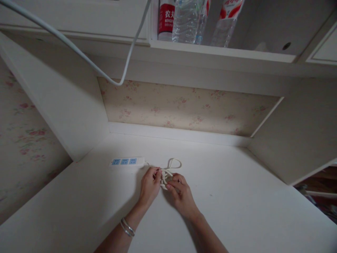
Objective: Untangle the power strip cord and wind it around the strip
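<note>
The left hand [150, 184] and right hand [183, 196] pinch a coiled cream power cord [163, 176] between thumbs and fingers, near the middle of the white desktop [234, 207]. One loop reaches past them on the far side. The white power strip [128, 162], with three blue socket panels, lies just left and slightly farther away. Two silver bangles [127, 227] circle the left wrist.

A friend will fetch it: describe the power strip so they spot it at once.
Find the white desktop, then the person's left hand. Just beyond it, to the left, lies the power strip, a slim white bar. Unlike the bunched cord nearby, it has three blue socket panels.
</note>
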A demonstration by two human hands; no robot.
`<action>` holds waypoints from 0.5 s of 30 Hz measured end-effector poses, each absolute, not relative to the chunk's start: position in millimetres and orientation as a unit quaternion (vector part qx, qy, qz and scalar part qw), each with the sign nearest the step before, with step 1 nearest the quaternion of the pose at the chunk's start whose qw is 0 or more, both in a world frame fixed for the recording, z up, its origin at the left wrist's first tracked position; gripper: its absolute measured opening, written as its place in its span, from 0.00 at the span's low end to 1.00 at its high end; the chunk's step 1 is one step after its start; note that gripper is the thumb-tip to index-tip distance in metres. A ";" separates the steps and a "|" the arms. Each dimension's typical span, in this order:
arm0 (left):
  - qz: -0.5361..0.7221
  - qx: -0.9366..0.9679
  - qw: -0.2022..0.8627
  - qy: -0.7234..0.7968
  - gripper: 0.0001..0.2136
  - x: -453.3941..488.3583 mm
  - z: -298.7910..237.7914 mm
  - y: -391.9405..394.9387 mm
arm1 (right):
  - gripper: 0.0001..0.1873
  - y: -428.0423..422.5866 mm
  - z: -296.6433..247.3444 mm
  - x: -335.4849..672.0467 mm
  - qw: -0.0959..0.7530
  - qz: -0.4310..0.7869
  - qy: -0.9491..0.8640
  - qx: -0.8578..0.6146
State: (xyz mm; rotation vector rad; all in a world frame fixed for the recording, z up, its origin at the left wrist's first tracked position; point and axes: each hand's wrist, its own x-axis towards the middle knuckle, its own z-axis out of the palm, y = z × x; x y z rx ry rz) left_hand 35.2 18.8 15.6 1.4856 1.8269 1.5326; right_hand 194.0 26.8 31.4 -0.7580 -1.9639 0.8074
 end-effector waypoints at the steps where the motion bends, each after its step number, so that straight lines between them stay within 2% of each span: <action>1: 0.542 0.515 0.171 0.642 0.13 35.0 15.3 19.2 | 0.09 26.7 31.5 193.5 0.428 0.327 -0.787 -0.301; 9: 0.606 0.444 0.241 0.614 0.15 34.9 5.6 23.8 | 0.09 26.8 31.8 192.1 0.422 0.279 -0.810 -0.296; 15: 0.546 0.527 0.196 0.620 0.13 33.8 16.0 16.0 | 0.08 27.8 30.3 193.6 0.410 0.230 -0.818 -0.331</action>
